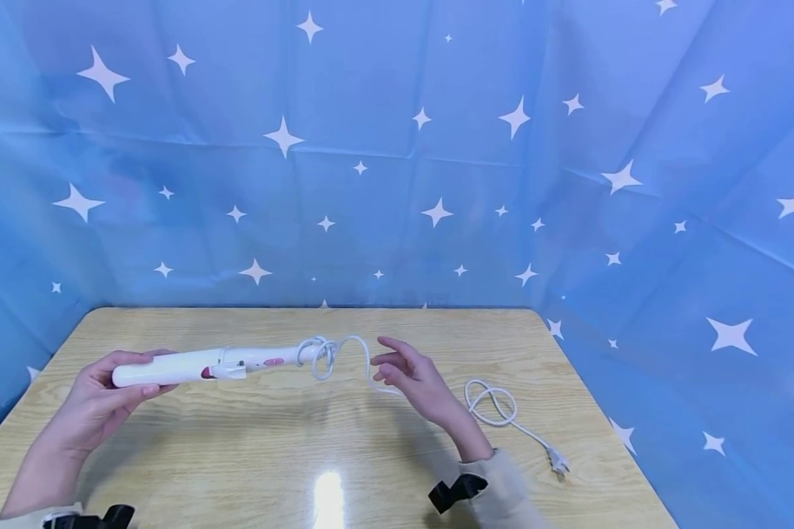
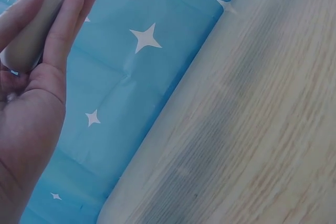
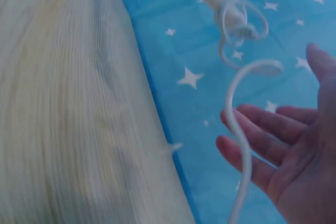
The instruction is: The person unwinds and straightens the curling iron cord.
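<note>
A white curling iron (image 1: 258,359) with pink accents is held above the table, lying nearly level across the head view. My left hand (image 1: 99,400) grips its thick rounded end, thumb on the near side and fingers on the far side. In the left wrist view, that white end (image 2: 31,40) sits between thumb and fingers. The white cord (image 1: 368,360) is looped around the handle's right end, then runs toward my right hand (image 1: 417,378). The right hand's fingers are spread and relaxed; in the right wrist view the cord (image 3: 242,140) passes across them without being gripped.
The rest of the cord lies in a loop (image 1: 492,402) on the wooden table (image 1: 291,455), right of my right hand, ending in a plug (image 1: 557,461). A blue curtain (image 1: 370,184) with white stars stands behind the table and along its sides.
</note>
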{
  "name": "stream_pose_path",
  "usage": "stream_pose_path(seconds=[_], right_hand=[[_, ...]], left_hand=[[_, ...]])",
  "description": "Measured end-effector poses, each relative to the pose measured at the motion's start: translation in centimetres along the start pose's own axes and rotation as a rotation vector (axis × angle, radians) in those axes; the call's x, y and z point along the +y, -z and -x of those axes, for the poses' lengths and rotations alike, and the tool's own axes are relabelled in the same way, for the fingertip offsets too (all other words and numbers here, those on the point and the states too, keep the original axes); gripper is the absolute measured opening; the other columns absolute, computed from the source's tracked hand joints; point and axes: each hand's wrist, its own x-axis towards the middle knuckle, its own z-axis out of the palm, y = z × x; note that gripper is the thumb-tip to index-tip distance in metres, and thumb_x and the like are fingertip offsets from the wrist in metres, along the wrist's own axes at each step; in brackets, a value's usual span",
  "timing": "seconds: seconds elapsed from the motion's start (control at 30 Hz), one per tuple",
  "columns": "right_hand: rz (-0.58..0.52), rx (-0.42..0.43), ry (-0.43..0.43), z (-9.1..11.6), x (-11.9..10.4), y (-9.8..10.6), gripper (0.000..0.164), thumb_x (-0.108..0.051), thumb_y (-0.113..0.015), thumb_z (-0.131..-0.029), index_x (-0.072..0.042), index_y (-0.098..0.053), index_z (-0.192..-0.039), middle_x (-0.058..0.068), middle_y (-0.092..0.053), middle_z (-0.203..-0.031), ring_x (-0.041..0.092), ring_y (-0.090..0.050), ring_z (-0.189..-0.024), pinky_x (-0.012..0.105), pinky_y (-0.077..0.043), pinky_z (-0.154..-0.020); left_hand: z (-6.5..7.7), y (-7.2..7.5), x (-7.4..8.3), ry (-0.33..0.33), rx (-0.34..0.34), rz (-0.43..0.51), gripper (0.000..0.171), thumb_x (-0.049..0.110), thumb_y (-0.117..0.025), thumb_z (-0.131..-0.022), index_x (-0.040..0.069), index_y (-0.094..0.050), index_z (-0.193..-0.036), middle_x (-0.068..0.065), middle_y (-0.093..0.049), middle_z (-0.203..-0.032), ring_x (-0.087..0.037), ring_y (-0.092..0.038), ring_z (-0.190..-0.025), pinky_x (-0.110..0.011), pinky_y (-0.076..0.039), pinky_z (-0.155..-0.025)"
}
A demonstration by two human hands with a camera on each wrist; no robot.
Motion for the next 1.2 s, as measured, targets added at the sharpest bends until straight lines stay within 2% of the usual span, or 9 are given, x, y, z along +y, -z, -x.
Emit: stream_pose_path(seconds=[0.13, 0.23, 0.33, 0.43, 0.6, 0.77, 0.87, 1.1, 1.2], right_hand=[[-0.128, -0.036, -0.037, -0.2, -0.1, -1.2, 0.065, -0.021, -0.058, -0.107, 0.001, -0.026, -0.159, 0.031, -0.058, -0.136, 0.042, -0.063, -0.119, 0.034, -0.055, -0.102], [-0.206, -0.068, -0.043, -0.1, 0.0, -1.9, 0.068, -0.014, -0.059, -0.106, 0.0, -0.021, -0.16, 0.034, -0.058, -0.135, 0.041, -0.063, -0.119, 0.036, -0.054, -0.104], [-0.245, -0.093, -0.025, -0.1, 0.2, -2.3, 0.066, -0.009, -0.057, -0.106, 0.001, -0.021, -0.159, 0.036, -0.06, -0.129, 0.034, -0.067, -0.11, 0.037, -0.058, -0.096], [-0.246, -0.091, -0.005, 0.0, 0.3, -2.5, 0.06, -0.006, -0.057, -0.105, 0.003, -0.027, -0.157, 0.037, -0.063, -0.119, 0.023, -0.067, -0.098, 0.032, -0.06, -0.081], [-0.167, -0.018, 0.031, 0.1, 0.3, -2.5, 0.046, -0.005, -0.055, -0.105, 0.004, -0.042, -0.148, 0.03, -0.068, -0.105, 0.014, -0.061, -0.079, 0.023, -0.053, -0.062], [-0.044, 0.132, 0.057, 0.5, 0.5, -2.2, 0.024, -0.008, -0.058, -0.105, 0.004, -0.065, -0.124, 0.021, -0.07, -0.088, 0.014, -0.058, -0.067, 0.02, -0.048, -0.052], [0.011, 0.19, 0.06, 1.0, 0.7, -1.7, 0.019, -0.009, -0.06, -0.104, 0.003, -0.07, -0.115, 0.017, -0.069, -0.082, 0.015, -0.058, -0.065, 0.021, -0.048, -0.05], [0.149, 0.256, 0.02, 2.1, 1.6, 0.1, 0.016, -0.006, -0.062, -0.103, 0.002, -0.073, -0.112, 0.012, -0.071, -0.079, 0.025, -0.062, -0.068, 0.021, -0.05, -0.055], [0.215, 0.272, 0.006, 2.3, 1.8, 0.9, 0.016, -0.002, -0.061, -0.102, 0.004, -0.074, -0.11, 0.014, -0.071, -0.079, 0.028, -0.064, -0.069, 0.021, -0.051, -0.057]], left_hand=[[-0.1, 0.0, -0.2, 0.004, -0.003, 0.014, 0.062, -0.039, -0.033, -0.088, -0.009, -0.059, -0.135, -0.02, -0.062, -0.138, -0.027, -0.061, -0.124, -0.047, -0.055, -0.098], [0.0, -0.1, -0.4, 0.008, 0.028, -0.005, 0.061, -0.038, -0.034, -0.088, -0.008, -0.06, -0.135, -0.019, -0.062, -0.137, -0.027, -0.061, -0.124, -0.046, -0.055, -0.098], [0.1, -0.1, -0.6, 0.008, 0.076, -0.055, 0.06, -0.037, -0.037, -0.089, -0.007, -0.062, -0.134, -0.018, -0.064, -0.135, -0.026, -0.062, -0.122, -0.045, -0.057, -0.095], [0.2, -0.2, -0.6, 0.005, 0.102, -0.075, 0.059, -0.037, -0.038, -0.089, -0.006, -0.063, -0.133, -0.017, -0.064, -0.135, -0.025, -0.062, -0.121, -0.044, -0.058, -0.094], [0.3, -0.2, -0.6, -0.004, 0.114, -0.073, 0.059, -0.037, -0.039, -0.088, -0.007, -0.064, -0.132, -0.018, -0.065, -0.134, -0.025, -0.062, -0.121, -0.044, -0.059, -0.093], [0.3, -0.1, -0.5, -0.006, 0.089, -0.026, 0.059, -0.038, -0.037, -0.088, -0.008, -0.063, -0.131, -0.018, -0.064, -0.135, -0.026, -0.062, -0.122, -0.045, -0.057, -0.095], [0.3, 0.1, -0.4, -0.008, 0.066, 0.002, 0.059, -0.038, -0.035, -0.089, -0.008, -0.062, -0.132, -0.018, -0.063, -0.137, -0.026, -0.061, -0.124, -0.045, -0.056, -0.096], [0.2, 0.0, -0.4, -0.007, 0.112, -0.042, 0.057, -0.036, -0.039, -0.09, -0.007, -0.063, -0.133, -0.018, -0.064, -0.135, -0.026, -0.062, -0.123, -0.044, -0.057, -0.095], [0.0, 0.0, -0.4, -0.013, 0.092, -0.013, 0.059, -0.037, -0.037, -0.089, -0.007, -0.063, -0.133, -0.019, -0.064, -0.136, -0.027, -0.062, -0.123, -0.045, -0.056, -0.096]])
